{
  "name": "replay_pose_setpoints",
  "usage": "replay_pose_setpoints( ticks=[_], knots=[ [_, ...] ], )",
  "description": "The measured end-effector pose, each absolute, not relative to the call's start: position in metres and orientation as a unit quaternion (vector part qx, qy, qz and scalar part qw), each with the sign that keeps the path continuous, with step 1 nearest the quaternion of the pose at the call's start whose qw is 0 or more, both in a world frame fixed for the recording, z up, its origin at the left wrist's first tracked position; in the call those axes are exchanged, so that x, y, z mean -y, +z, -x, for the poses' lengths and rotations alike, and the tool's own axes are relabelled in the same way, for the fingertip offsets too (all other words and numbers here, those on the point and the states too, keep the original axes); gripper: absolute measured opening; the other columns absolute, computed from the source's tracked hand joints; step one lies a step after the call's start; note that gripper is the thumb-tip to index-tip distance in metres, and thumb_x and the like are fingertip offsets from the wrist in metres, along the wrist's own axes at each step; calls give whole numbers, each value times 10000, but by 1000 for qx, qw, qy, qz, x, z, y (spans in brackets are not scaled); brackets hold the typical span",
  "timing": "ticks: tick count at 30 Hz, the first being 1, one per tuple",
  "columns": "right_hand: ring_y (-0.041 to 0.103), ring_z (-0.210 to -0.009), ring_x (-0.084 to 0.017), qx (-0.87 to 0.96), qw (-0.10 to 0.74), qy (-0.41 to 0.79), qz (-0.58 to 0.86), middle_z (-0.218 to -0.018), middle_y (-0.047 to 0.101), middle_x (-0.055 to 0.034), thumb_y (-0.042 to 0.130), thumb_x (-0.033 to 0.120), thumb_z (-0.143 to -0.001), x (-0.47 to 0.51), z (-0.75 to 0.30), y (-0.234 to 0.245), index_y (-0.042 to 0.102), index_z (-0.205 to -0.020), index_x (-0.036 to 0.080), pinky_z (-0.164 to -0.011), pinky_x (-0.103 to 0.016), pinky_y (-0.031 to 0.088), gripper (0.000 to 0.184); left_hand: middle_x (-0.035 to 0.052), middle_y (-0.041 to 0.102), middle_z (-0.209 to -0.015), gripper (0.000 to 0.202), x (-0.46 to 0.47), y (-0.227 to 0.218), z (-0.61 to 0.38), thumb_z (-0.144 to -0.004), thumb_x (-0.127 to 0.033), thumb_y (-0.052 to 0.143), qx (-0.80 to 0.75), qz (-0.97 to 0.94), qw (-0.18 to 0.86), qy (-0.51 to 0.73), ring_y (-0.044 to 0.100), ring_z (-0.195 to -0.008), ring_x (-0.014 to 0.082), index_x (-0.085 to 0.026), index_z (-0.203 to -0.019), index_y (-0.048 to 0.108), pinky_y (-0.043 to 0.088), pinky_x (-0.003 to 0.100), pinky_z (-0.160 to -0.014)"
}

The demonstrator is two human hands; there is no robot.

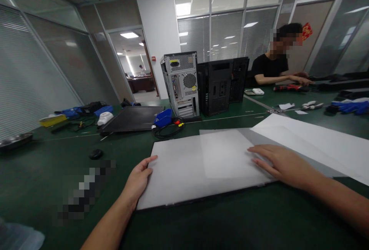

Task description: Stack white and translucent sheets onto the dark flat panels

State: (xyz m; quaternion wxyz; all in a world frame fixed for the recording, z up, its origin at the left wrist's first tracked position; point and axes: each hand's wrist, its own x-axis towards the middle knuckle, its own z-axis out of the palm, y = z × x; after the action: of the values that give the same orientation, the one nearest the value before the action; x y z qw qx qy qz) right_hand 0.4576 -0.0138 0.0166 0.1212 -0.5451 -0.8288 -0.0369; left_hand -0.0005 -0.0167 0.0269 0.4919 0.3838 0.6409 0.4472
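Observation:
A flat white panel [175, 169] with a thin black frame lies in front of me, slightly askew. My left hand [140, 177] grips its left edge, thumb and forefinger showing on the top side while the other fingers are hidden. Over the panel's right part rests a translucent sheet [221, 154]. My right hand [276, 161] is at that right part, fingers stretched out flat with the tips over the sheet; whether they press on it I cannot tell. More large white sheets [314, 142] spread out to the right, partly behind my right hand.
A computer case [181, 84] and black cases [220, 84] stand at the back of the green table [57, 157]. A black panel [134, 118], blue bin [163, 118] and cables lie to the left. A round black object [96, 154] is nearer. A co-worker [272, 65] sits at back right.

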Motion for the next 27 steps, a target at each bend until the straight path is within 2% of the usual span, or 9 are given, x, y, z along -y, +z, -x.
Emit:
replay_pose_setpoints(
  ticks=[3, 5, 8, 11, 14, 17, 21, 27],
  knots=[
    [586, -1037, -322, 759, 93, -89, 638, -1195, 614, -129, 347, 654, -855, 3, -477, 9, 619, -1208, 193, -868, -535, 472, 641, 4, 677, -693, 539, 16, 27, 0, -757, -60, 490, -643, -388, 493, 439, 570, -483, 122, -207, -1271, 550, 442, 210, -474],
    [605, -977, -320, 741, 80, -79, 662, -1147, 633, -135, 325, 668, -855, 0, -486, 4, 636, -1175, 191, -813, -534, 492, 653, -2, 673, -681, 530, 16, 27, -1, -758, -65, 492, -650, -389, 486, 436, 566, -476, 121, -214, -1262, 561, 443, 209, -472],
    [572, -1081, -293, 773, 88, -50, 626, -1236, 599, -95, 334, 645, -871, 2, -482, 3, 598, -1237, 227, -923, -519, 459, 615, -6, 675, -678, 527, 17, 28, -2, -743, -67, 510, -656, -388, 479, 436, 566, -471, 120, -216, -1244, 582, 451, 210, -475],
    [477, -1237, -256, 828, 107, -11, 550, -1376, 502, -28, 381, 604, -879, 10, -468, 8, 492, -1354, 289, -1057, -474, 374, 581, 4, 693, -711, 535, 17, 28, -3, -741, -68, 515, -651, -384, 483, 441, 577, -481, 122, -218, -1251, 578, 459, 212, -475],
    [438, -1281, -247, 851, 119, 8, 511, -1426, 445, -5, 424, 594, -866, 14, -461, 15, 405, -1414, 321, -1085, -460, 346, 613, 6, 695, -705, 523, 18, 31, -6, -752, -70, 516, -658, -376, 482, 440, 579, -471, 120, -222, -1247, 581, 458, 208, -465],
    [468, -1248, -253, 827, 121, -22, 548, -1391, 486, -28, 420, 614, -858, 11, -469, 18, 461, -1381, 289, -1073, -474, 350, 617, -8, 671, -643, 510, 19, 34, -7, -759, -57, 512, -666, -375, 475, 435, 560, -438, 113, -220, -1236, 590, 446, 198, -445],
    [546, -1135, -268, 791, 98, -33, 604, -1280, 578, -62, 387, 640, -857, 6, -481, 16, 575, -1273, 246, -992, -498, 416, 603, -12, 660, -620, 519, 19, 34, -6, -763, -43, 497, -656, -383, 482, 437, 557, -434, 112, -210, -1248, 575, 439, 193, -438],
    [526, -1170, -245, 824, 112, -19, 555, -1292, 571, -40, 377, 576, -892, 17, -457, 20, 577, -1268, 271, -999, -462, 422, 524, 2, 687, -687, 493, 21, 35, -4, -769, -59, 509, -652, -386, 480, 443, 564, -464, 109, -200, -1234, 587, 436, 190, -450]
  ],
)
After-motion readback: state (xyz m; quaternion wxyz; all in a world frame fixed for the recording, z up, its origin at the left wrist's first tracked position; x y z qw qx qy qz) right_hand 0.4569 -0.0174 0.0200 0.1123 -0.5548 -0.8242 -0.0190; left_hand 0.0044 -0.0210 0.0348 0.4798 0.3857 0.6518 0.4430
